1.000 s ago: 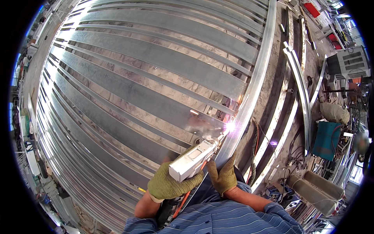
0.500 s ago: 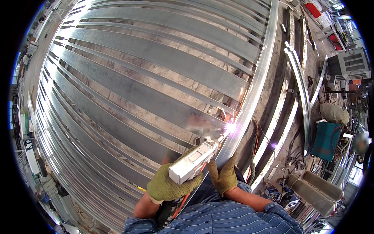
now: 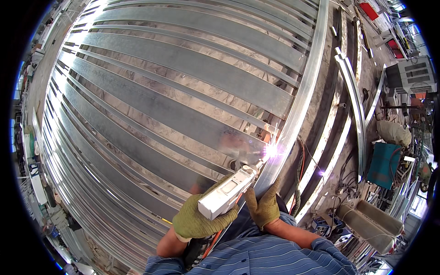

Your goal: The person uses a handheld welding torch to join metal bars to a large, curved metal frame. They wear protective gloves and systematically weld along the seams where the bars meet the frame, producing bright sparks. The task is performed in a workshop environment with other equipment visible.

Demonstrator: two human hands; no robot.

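Observation:
In a green knit glove, my left hand [image 3: 197,220] is closed around a boxy white handheld welding gun [image 3: 228,192]. The gun's nozzle points away and to the right, and a bright arc with sparks [image 3: 271,150] glows at its tip. That glare hides the exact contact spot, where a flat grey metal slat [image 3: 201,117] meets a long silver metal tube [image 3: 300,107]. My right hand [image 3: 263,208], gloved alike, rests on the near part of this tube. Its thumb and fingers are spread in a V, just right of the gun.
Many parallel slats form a large frame over a dusty floor. Long metal bars [image 3: 350,87] lie to the right. Beyond them stand a teal box [image 3: 384,166], a grey cabinet-like machine [image 3: 411,75] and a padded brown seat [image 3: 371,224]. An orange cable [image 3: 213,243] runs beside my body.
The arc now throws visible sparks upward. The gun and both hands hold almost the same place as before.

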